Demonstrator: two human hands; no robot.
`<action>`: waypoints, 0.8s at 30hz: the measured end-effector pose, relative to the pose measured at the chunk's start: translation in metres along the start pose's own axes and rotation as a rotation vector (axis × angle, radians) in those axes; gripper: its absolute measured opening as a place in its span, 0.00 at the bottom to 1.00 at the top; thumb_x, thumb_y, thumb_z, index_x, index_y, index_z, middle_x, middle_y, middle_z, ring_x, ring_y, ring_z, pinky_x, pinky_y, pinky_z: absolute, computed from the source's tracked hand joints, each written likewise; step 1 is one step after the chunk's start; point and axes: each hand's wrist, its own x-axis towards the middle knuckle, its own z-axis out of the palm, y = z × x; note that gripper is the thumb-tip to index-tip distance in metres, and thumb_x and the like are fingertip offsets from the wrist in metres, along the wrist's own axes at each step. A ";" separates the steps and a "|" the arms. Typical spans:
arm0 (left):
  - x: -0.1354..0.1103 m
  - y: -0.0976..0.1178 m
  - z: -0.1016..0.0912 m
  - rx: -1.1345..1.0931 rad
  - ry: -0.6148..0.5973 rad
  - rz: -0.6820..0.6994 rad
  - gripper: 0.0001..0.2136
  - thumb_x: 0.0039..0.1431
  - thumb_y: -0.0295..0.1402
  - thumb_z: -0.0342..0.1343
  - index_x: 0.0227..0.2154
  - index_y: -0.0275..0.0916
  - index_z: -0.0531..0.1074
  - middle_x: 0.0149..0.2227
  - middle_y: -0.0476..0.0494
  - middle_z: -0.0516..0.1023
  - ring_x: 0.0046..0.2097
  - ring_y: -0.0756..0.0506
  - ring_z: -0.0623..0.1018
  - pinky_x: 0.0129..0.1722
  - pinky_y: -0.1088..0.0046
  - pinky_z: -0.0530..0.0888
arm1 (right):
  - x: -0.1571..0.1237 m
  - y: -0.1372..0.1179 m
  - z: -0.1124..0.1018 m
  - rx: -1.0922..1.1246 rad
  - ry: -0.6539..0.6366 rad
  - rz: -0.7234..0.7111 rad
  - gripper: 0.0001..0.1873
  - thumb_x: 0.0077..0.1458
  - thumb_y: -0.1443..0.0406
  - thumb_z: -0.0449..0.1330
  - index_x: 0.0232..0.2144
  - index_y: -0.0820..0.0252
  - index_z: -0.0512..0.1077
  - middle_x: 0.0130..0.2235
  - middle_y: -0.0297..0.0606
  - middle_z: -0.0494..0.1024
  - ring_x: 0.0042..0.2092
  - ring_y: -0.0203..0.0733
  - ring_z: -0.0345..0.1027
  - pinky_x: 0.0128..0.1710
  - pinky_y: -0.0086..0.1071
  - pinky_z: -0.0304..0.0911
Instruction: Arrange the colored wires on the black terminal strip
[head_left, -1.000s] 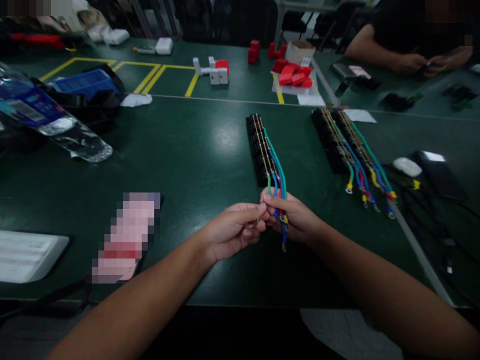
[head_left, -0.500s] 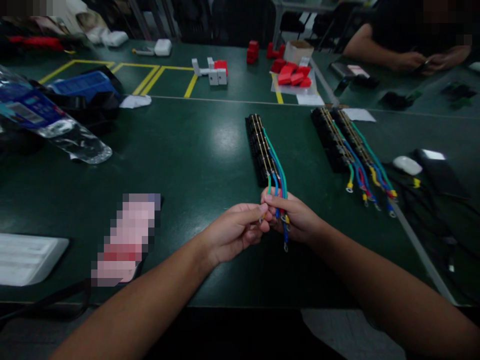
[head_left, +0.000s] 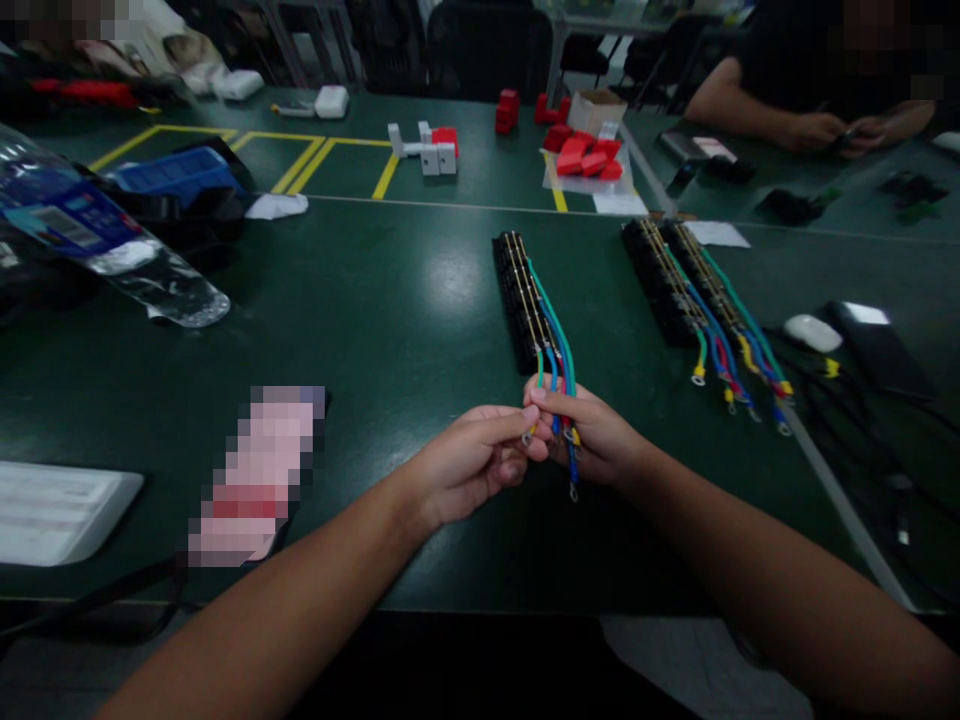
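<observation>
Left hand (head_left: 472, 462) pinches yellow-sleeved wire end (head_left: 528, 437); right hand (head_left: 592, 430) grips wire bundle (head_left: 568, 355), finger placement partly hidden. Black terminal strip (head_left: 516, 300) lies just beyond. Step looks like arranging wires; next move calls for gentle, steady pinch.

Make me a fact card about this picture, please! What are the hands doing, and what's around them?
Left hand: pinching a yellow wire end with a metal ring
Right hand: holding coloured wires between thumb and fingers
Wire colours: green, blue and red
Just beyond the hands: a black strip, wires coming from it
Off to the right: two more black strips with wires
Off to the left: a plastic bottle
Far side: red blocks; another person's hands
</observation>
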 end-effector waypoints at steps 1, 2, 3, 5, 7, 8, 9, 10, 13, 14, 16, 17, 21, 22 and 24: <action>0.000 0.000 0.000 -0.004 0.001 0.000 0.07 0.59 0.31 0.57 0.30 0.31 0.72 0.23 0.47 0.72 0.17 0.59 0.63 0.17 0.85 0.57 | 0.000 0.000 0.000 0.000 -0.002 0.000 0.10 0.50 0.65 0.66 0.29 0.62 0.67 0.19 0.27 0.68 0.20 0.30 0.66 0.21 0.21 0.64; 0.000 0.000 0.000 -0.007 -0.006 -0.003 0.07 0.60 0.31 0.56 0.30 0.31 0.72 0.22 0.48 0.72 0.17 0.59 0.63 0.18 0.85 0.57 | 0.000 -0.001 0.001 0.002 -0.004 0.002 0.10 0.50 0.65 0.66 0.29 0.62 0.67 0.19 0.27 0.69 0.21 0.30 0.66 0.22 0.21 0.65; 0.000 0.000 0.000 -0.011 -0.018 -0.004 0.08 0.60 0.31 0.56 0.29 0.31 0.72 0.22 0.49 0.71 0.17 0.59 0.62 0.18 0.85 0.57 | -0.001 -0.001 0.002 0.005 -0.005 0.006 0.11 0.50 0.65 0.67 0.28 0.62 0.67 0.19 0.28 0.69 0.21 0.30 0.66 0.22 0.22 0.65; 0.001 -0.001 -0.002 -0.018 -0.047 -0.007 0.09 0.61 0.32 0.56 0.29 0.31 0.71 0.20 0.50 0.69 0.16 0.60 0.61 0.18 0.85 0.56 | -0.002 -0.003 0.005 0.013 -0.006 0.006 0.11 0.48 0.65 0.68 0.27 0.63 0.68 0.19 0.29 0.70 0.21 0.29 0.66 0.22 0.21 0.65; 0.002 -0.002 -0.004 -0.026 -0.065 -0.006 0.09 0.60 0.33 0.57 0.29 0.32 0.71 0.19 0.52 0.68 0.16 0.60 0.58 0.18 0.84 0.55 | -0.002 -0.004 0.007 0.020 -0.005 -0.002 0.12 0.47 0.65 0.69 0.26 0.63 0.68 0.19 0.28 0.69 0.21 0.29 0.66 0.22 0.20 0.65; 0.002 -0.002 -0.004 -0.030 -0.069 -0.004 0.09 0.60 0.33 0.57 0.29 0.32 0.70 0.19 0.53 0.67 0.16 0.60 0.58 0.18 0.84 0.54 | -0.002 -0.004 0.007 0.020 -0.005 -0.005 0.12 0.47 0.65 0.69 0.26 0.63 0.68 0.19 0.28 0.69 0.21 0.29 0.66 0.21 0.20 0.65; 0.002 -0.002 -0.004 -0.032 -0.069 -0.003 0.09 0.59 0.33 0.58 0.29 0.32 0.70 0.19 0.53 0.67 0.16 0.60 0.57 0.18 0.84 0.54 | -0.003 -0.004 0.007 0.019 -0.006 -0.006 0.12 0.47 0.64 0.69 0.26 0.63 0.68 0.19 0.28 0.69 0.21 0.29 0.66 0.21 0.20 0.65; 0.002 -0.002 -0.004 -0.030 -0.065 -0.003 0.09 0.58 0.34 0.59 0.29 0.32 0.70 0.19 0.53 0.67 0.16 0.60 0.57 0.18 0.84 0.54 | -0.002 -0.004 0.006 0.018 -0.007 -0.004 0.12 0.47 0.64 0.69 0.26 0.63 0.68 0.20 0.29 0.70 0.21 0.29 0.66 0.22 0.21 0.65; 0.000 -0.002 -0.001 -0.004 -0.037 0.002 0.10 0.56 0.34 0.60 0.29 0.32 0.70 0.20 0.52 0.69 0.16 0.60 0.59 0.18 0.84 0.54 | -0.002 -0.002 0.003 0.008 -0.017 0.008 0.11 0.49 0.64 0.67 0.28 0.62 0.68 0.20 0.29 0.70 0.21 0.31 0.67 0.23 0.22 0.66; 0.000 -0.001 0.000 0.008 -0.023 0.006 0.09 0.56 0.34 0.60 0.29 0.32 0.70 0.21 0.51 0.70 0.16 0.60 0.59 0.18 0.84 0.54 | -0.001 -0.001 0.002 0.004 -0.016 0.008 0.11 0.49 0.64 0.67 0.29 0.62 0.68 0.20 0.29 0.70 0.22 0.31 0.67 0.23 0.23 0.66; -0.001 -0.001 0.003 0.022 0.004 0.008 0.09 0.57 0.34 0.60 0.30 0.32 0.70 0.22 0.50 0.71 0.17 0.60 0.60 0.18 0.84 0.55 | -0.001 0.000 0.001 -0.002 -0.006 -0.001 0.11 0.49 0.65 0.67 0.29 0.62 0.68 0.20 0.28 0.69 0.22 0.30 0.67 0.23 0.22 0.66; -0.001 0.000 0.003 0.024 0.015 0.009 0.09 0.57 0.34 0.60 0.30 0.32 0.71 0.22 0.50 0.72 0.17 0.60 0.61 0.18 0.84 0.55 | 0.000 0.000 0.000 -0.004 -0.002 -0.006 0.11 0.49 0.65 0.67 0.29 0.62 0.68 0.20 0.28 0.69 0.21 0.30 0.66 0.23 0.22 0.65; 0.000 0.000 0.003 0.013 0.016 0.005 0.08 0.57 0.33 0.59 0.29 0.32 0.70 0.21 0.50 0.71 0.17 0.60 0.61 0.18 0.84 0.54 | -0.001 -0.002 0.002 -0.002 -0.006 0.001 0.10 0.49 0.65 0.67 0.28 0.62 0.68 0.20 0.29 0.70 0.21 0.30 0.66 0.22 0.22 0.65; 0.000 -0.001 0.002 0.010 0.005 0.007 0.09 0.57 0.34 0.59 0.28 0.32 0.70 0.21 0.50 0.70 0.16 0.60 0.60 0.17 0.84 0.54 | -0.002 -0.003 0.003 0.001 -0.008 0.007 0.10 0.49 0.65 0.67 0.28 0.62 0.68 0.20 0.29 0.70 0.22 0.30 0.67 0.22 0.21 0.66; 0.001 -0.002 0.001 0.005 -0.019 0.011 0.10 0.56 0.34 0.60 0.27 0.33 0.69 0.19 0.52 0.69 0.16 0.60 0.59 0.17 0.83 0.53 | -0.002 -0.004 0.005 0.013 -0.012 0.009 0.10 0.49 0.65 0.67 0.28 0.63 0.69 0.20 0.30 0.71 0.22 0.30 0.67 0.22 0.21 0.66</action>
